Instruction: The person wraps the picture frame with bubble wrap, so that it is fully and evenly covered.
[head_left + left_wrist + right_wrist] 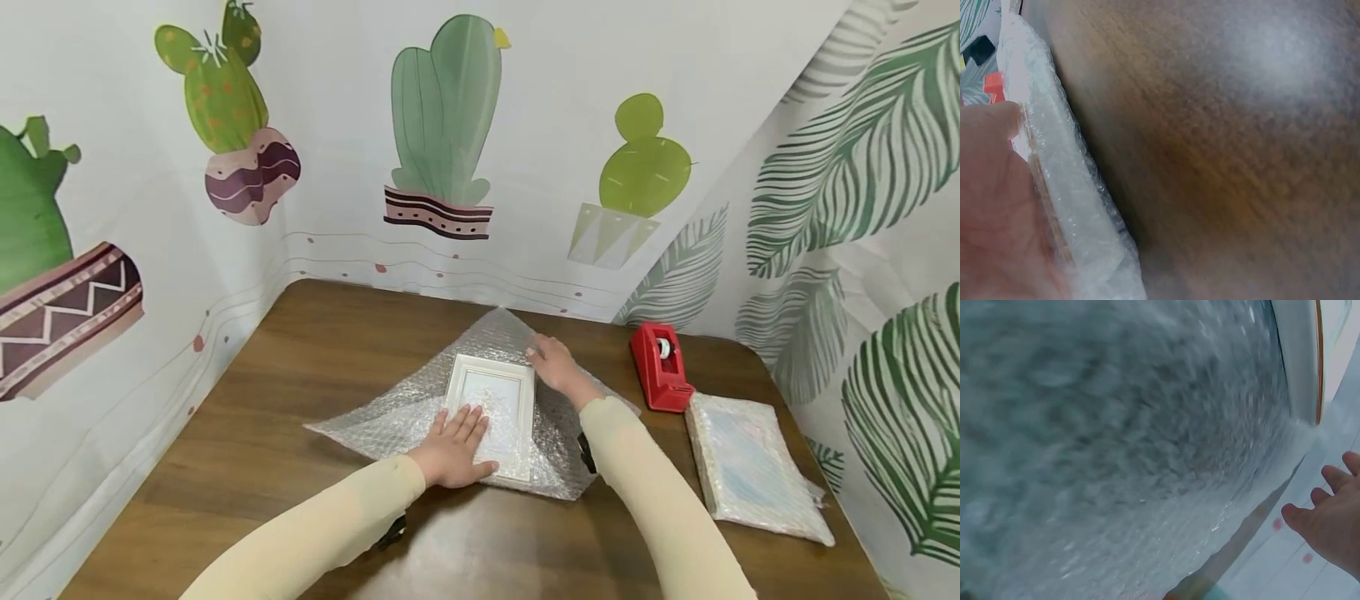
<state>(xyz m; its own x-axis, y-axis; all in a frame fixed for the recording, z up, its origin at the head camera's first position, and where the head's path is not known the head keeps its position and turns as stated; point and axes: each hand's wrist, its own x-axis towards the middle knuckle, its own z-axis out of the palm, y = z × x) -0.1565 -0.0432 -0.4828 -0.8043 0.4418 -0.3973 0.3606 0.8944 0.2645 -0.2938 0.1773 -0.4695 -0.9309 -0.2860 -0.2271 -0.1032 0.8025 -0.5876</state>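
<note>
Left hand (453,452): fingers spread flat on picture frame (526,417), at its 8 o'clock, gripping nothing. Right hand (557,367): loosely extended, empty, near 2 o'clock. Bubble wrap (382,417) beneath. Farther out: tape dispenser (657,379), 2:30; wrapped package (757,475), past 3.

Blurred bubble wrap (1122,431) fills most of the right wrist view. A pale frame (1301,362) rests against it. Past the bubble wrap's edge show a brown strip, probably the bench (1232,553), dotted cloth (1269,572) and the right hand (1333,522), fingers parted.
</note>
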